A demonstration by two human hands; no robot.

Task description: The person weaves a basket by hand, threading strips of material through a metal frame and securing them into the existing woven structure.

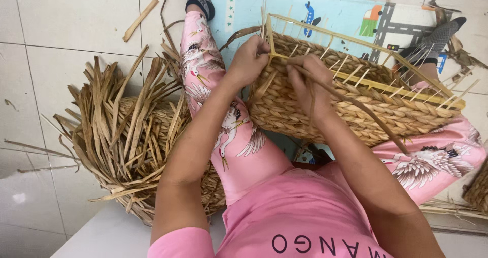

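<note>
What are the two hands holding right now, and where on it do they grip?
Both hands work at the woven basket. The left hand pinches its rim corner; the right hand grips a dried strand near its upper end, by the rim.

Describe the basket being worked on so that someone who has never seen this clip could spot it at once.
Start from the pale blue play mat on the tiled floor. The woven basket rests between the person's pink-clad legs, with the left hand and right hand at its corner. Unlike the shaggy unfinished basket beside it, it has a rectangular yellow rim frame.
</note>
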